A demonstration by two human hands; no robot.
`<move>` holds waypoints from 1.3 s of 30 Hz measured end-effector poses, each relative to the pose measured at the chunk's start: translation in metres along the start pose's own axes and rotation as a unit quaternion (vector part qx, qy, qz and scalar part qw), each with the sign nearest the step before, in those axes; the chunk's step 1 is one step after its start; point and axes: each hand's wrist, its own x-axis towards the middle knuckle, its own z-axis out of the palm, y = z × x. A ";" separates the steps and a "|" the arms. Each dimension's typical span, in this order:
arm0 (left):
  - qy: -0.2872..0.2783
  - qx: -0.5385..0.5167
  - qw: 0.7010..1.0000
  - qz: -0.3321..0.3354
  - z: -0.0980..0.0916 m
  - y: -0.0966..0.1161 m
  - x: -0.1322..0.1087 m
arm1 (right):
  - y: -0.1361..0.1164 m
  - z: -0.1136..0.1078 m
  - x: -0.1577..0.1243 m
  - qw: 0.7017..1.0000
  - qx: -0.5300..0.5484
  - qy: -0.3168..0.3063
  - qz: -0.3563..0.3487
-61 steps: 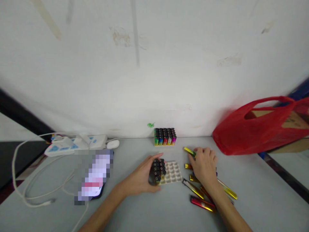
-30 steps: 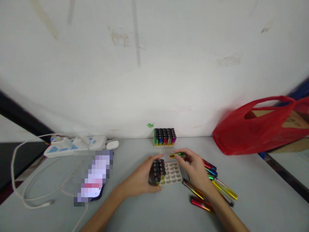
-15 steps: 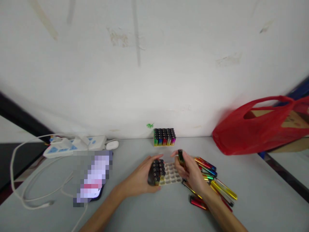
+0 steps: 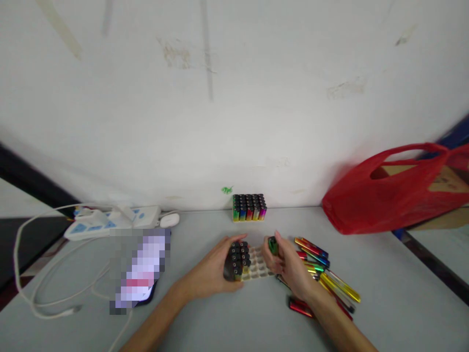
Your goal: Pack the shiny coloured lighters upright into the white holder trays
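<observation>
A pale tray (image 4: 259, 266) with rows of square pockets lies in front of me. At its left end several black-topped lighters (image 4: 236, 256) stand upright in two rows. My left hand (image 4: 214, 269) is wrapped round that end, thumb on the near side and fingers along the far side. Just above the tray's right part, my right hand (image 4: 284, 261) is closed on a green lighter (image 4: 272, 245), whose lower part is hidden in the fingers. Loose metallic lighters (image 4: 339, 286) in red, yellow, green and blue lie in a heap right of that hand, partly behind the wrist.
By the wall stands a packed block of upright lighters (image 4: 249, 208). A red bag (image 4: 381, 200) with cardboard in it sits at the right. On the left are a phone (image 4: 144, 269) with a blurred screen, a power strip (image 4: 146, 215) and white cables (image 4: 54, 315).
My right hand has tipped the green lighter and lowered it slightly, its thumb now beside the lighter's top. The left hand stays at the tray's left end.
</observation>
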 end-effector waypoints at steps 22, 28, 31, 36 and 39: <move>-0.001 -0.012 1.000 0.002 0.001 0.000 -0.001 | 0.014 0.011 -0.003 0.999 0.037 0.007 0.029; 0.001 -0.007 1.000 -0.002 0.001 0.001 -0.001 | 0.017 0.006 0.000 0.998 0.050 -0.005 0.030; 0.005 0.001 1.000 0.001 0.001 0.002 -0.001 | 0.018 0.005 0.001 0.997 0.061 -0.018 0.034; 0.005 -0.004 1.000 -0.001 0.001 0.000 -0.001 | 0.016 0.005 0.002 0.998 0.051 -0.021 0.036; 0.002 -0.013 1.000 -0.003 0.001 0.000 -0.001 | 0.017 0.004 0.001 0.999 0.001 -0.010 0.033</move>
